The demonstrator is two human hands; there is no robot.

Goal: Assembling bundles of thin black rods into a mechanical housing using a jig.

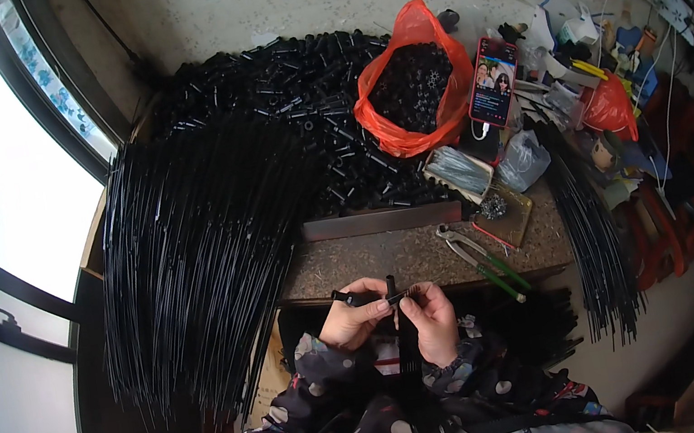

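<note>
In front of my chest, just off the near edge of the worktop (pixel 410 263), my two hands meet. My left hand (pixel 349 324) is closed around a black tube-shaped plastic part (pixel 391 286), with another dark end (pixel 341 297) poking out past its fingers. The fingers of my right hand (pixel 435 326) pinch close against that part, at its right side. What lies between those right fingertips is too small and dark to make out. Dark polka-dot sleeves cover both forearms.
Long thin black rods (pixel 191 270) drape over the left side; another bundle (pixel 594 239) hangs at right. Behind lie a heap of black tubular parts (pixel 252 86), an orange-red bag (pixel 369 126) of small dark pieces, and a phone (pixel 493 82). Green-handled pincers (pixel 485 262) lie near the edge.
</note>
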